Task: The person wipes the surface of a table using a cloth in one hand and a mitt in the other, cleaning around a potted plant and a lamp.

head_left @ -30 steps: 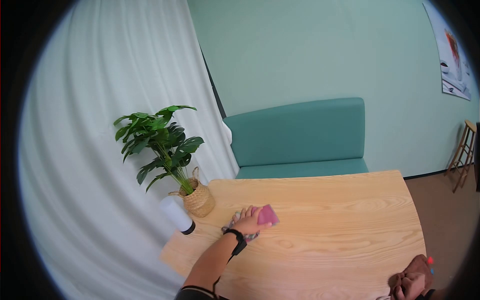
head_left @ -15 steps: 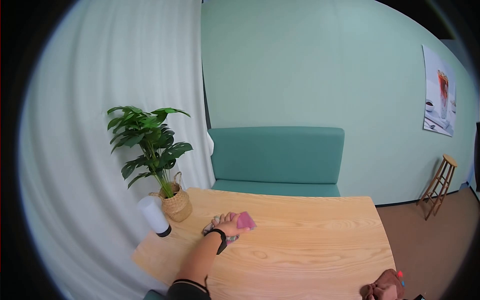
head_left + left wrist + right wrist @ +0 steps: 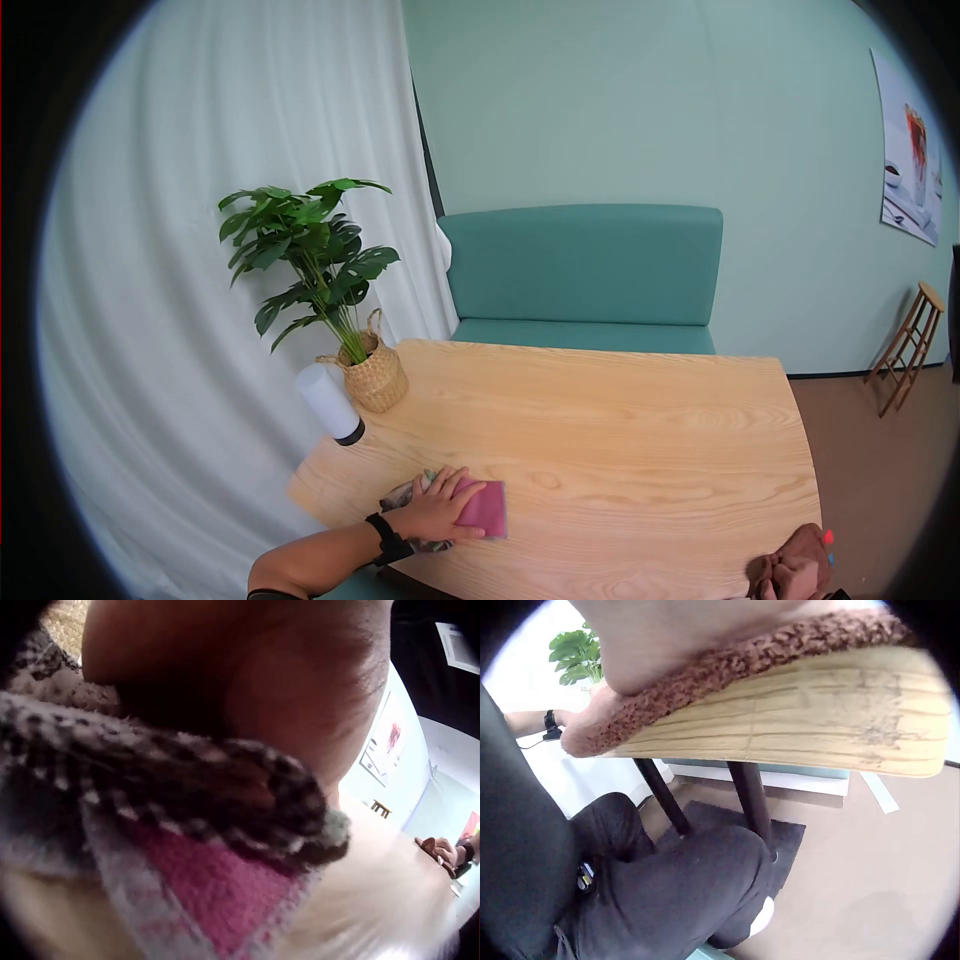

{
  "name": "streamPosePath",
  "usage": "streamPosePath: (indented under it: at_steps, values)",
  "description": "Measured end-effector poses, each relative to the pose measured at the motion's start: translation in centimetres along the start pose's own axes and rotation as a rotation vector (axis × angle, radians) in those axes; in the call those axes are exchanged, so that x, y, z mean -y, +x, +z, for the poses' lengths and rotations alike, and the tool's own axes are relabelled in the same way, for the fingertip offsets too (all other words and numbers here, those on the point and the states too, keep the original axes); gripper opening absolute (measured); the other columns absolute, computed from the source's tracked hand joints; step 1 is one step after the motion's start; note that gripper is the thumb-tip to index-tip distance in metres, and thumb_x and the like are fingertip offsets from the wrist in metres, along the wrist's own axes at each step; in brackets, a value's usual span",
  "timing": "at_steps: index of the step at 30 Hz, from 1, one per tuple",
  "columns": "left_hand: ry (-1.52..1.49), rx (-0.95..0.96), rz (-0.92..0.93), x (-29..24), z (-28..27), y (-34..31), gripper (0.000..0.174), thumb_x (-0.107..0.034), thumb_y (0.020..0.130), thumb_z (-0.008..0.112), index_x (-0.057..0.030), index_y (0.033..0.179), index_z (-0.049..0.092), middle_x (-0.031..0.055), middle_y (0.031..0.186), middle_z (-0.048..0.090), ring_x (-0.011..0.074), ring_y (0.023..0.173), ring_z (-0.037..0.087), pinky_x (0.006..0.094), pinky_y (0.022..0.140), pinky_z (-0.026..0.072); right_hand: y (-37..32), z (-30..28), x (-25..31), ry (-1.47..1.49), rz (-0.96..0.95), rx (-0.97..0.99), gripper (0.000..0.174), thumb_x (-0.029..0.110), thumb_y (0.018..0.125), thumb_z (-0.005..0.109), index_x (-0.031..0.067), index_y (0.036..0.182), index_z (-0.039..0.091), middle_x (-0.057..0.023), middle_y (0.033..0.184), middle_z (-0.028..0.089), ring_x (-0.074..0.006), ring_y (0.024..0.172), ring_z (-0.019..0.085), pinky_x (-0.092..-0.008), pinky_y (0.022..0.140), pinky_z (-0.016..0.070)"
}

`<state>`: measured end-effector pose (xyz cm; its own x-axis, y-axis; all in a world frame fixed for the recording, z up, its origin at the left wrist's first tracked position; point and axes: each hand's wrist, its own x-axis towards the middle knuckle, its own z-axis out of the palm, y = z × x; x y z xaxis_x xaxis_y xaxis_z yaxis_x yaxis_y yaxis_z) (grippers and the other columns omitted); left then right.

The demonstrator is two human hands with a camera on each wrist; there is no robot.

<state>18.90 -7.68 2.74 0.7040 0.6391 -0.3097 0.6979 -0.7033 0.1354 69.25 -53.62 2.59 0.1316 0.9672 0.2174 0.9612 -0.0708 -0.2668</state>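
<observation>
My left hand (image 3: 430,512) lies palm down with spread fingers on a folded cloth, pressing it on the wooden table (image 3: 640,440). The cloth has a pink part (image 3: 487,510) to the right of the fingers and a dark checked part (image 3: 397,496) to their left. The left wrist view shows its checked fold (image 3: 172,780) close under the palm. At the table's near right corner, my right hand (image 3: 667,637) rests on a fuzzy brown cloth (image 3: 600,731). Its fingers are out of the right wrist view, and I cannot tell how they lie.
A potted plant in a woven basket (image 3: 376,375) stands at the table's far left, beside a white cylinder with a black base (image 3: 328,400). Behind the table is a green bench (image 3: 590,265). A wooden stool (image 3: 907,350) stands at the right wall. Dark table legs (image 3: 750,799) show below.
My left hand has drawn the pink and checked cloth nearer across the table, away from the basket. The right hand has stayed at the near right corner. The head view has shifted.
</observation>
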Motion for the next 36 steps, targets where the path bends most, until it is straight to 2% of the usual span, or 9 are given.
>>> streamPosePath:
  at_steps: [6, 11, 15, 16, 22, 25, 29, 30, 36]
  values:
    - [-0.036, -0.004, -0.051, 0.3, -1.8, 4.3, 0.098, -0.082, 0.092, 0.053, -0.0272, 0.168, 0.024, 0.0233, 0.175, 0.011, 0.0501, 0.16, 0.005, 0.0828, 0.113, 0.0107, -0.4, 1.0, -1.1, 0.117, 0.049, 0.016, 0.018, 0.016, 0.09, 0.071, 0.0008, 0.089, 0.063, -0.0149, 0.075, 0.064, -0.0324, 0.066, 0.066, -0.0439, 0.062, 0.0571]
    - [-0.093, 0.01, -0.138, -0.2, -4.9, 10.5, 0.096, -0.078, 0.095, 0.052, -0.0265, 0.169, 0.02, 0.0227, 0.176, 0.008, 0.0485, 0.161, 0.002, 0.0788, 0.117, 0.0075, -2.3, 4.8, -6.0, 0.568, 0.325, 0.057, 0.018, 0.018, 0.093, 0.069, 0.0013, 0.091, 0.062, -0.014, 0.073, 0.064, -0.0306, 0.061, 0.064, -0.0428, 0.057, 0.0567]
    - [-0.123, -0.037, -0.283, 0.2, -7.4, 17.8, 0.097, -0.08, 0.094, 0.049, -0.0284, 0.17, 0.018, 0.0174, 0.178, 0.007, 0.0442, 0.162, 0.001, 0.0767, 0.119, 0.0055, 0.9, 0.4, -1.0, 0.001, -0.253, -0.222, 0.017, 0.017, 0.093, 0.063, 0.0012, 0.087, 0.067, -0.0187, 0.076, 0.068, -0.0335, 0.061, 0.065, -0.0438, 0.056, 0.0539]
    - [-0.141, -0.051, -0.329, 0.1, -7.7, 19.5, 0.097, -0.081, 0.094, 0.049, -0.0291, 0.17, 0.018, 0.0159, 0.178, 0.006, 0.0433, 0.163, 0.001, 0.0766, 0.119, 0.0054, 1.6, -1.4, 0.7, 0.007, -0.128, -0.107, 0.017, 0.017, 0.092, 0.063, 0.0013, 0.091, 0.069, -0.0201, 0.077, 0.067, -0.0363, 0.064, 0.067, -0.0468, 0.06, 0.0541]
    - [-0.152, -0.11, -0.487, -0.1, -8.5, 23.5, 0.097, -0.085, 0.091, 0.047, -0.0336, 0.169, 0.02, 0.0122, 0.177, 0.012, 0.039, 0.163, 0.007, 0.0715, 0.122, 0.0097, 0.6, -1.3, 1.2, -0.066, 0.025, -0.014, 0.025, 0.027, 0.096, 0.062, 0.0035, 0.099, 0.072, -0.0213, 0.086, 0.071, -0.0415, 0.076, 0.069, -0.0501, 0.07, 0.0559]
    - [-0.157, -0.081, -0.495, -0.8, -8.5, 22.5, 0.099, -0.086, 0.091, 0.046, -0.0335, 0.17, 0.016, 0.0119, 0.178, 0.008, 0.0389, 0.163, 0.004, 0.0708, 0.123, 0.0089, 0.3, -0.9, 0.8, -0.04, 0.037, -0.025, 0.027, 0.029, 0.097, 0.061, 0.0037, 0.102, 0.072, -0.0218, 0.089, 0.071, -0.0429, 0.078, 0.069, -0.0522, 0.072, 0.0558]
    - [-0.151, -0.019, -0.36, -1.8, -7.9, 19.1, 0.108, -0.087, 0.089, 0.049, -0.0307, 0.171, 0.009, 0.0149, 0.179, 0.002, 0.0426, 0.163, -0.002, 0.0746, 0.121, 0.0036, 0.2, -0.6, 0.6, -0.035, 0.032, -0.009, 0.028, 0.029, 0.097, 0.061, 0.0039, 0.103, 0.071, -0.0222, 0.089, 0.071, -0.0428, 0.079, 0.069, -0.0536, 0.073, 0.0554]
    - [-0.126, 0.001, -0.316, -1.8, -7.2, 18.3, 0.11, -0.087, 0.089, 0.048, -0.026, 0.172, 0.01, 0.0179, 0.178, 0.001, 0.0433, 0.163, -0.004, 0.0739, 0.121, 0.0037, 0.3, -0.8, 0.7, -0.032, 0.035, -0.003, 0.027, 0.029, 0.097, 0.061, 0.0039, 0.102, 0.071, -0.0221, 0.089, 0.071, -0.0427, 0.078, 0.069, -0.0536, 0.073, 0.0553]
    - [0.003, 0.097, -0.048, -4.2, -5.0, 9.1, 0.105, -0.082, 0.095, 0.049, -0.0197, 0.171, 0.011, 0.0298, 0.174, 0.0, 0.0478, 0.162, -0.007, 0.0765, 0.119, 0.0049, 0.9, -2.0, 1.7, 0.002, 0.029, -0.003, 0.025, 0.026, 0.096, 0.06, 0.0035, 0.093, 0.071, -0.0222, 0.088, 0.071, -0.0429, 0.077, 0.068, -0.0528, 0.072, 0.0554]
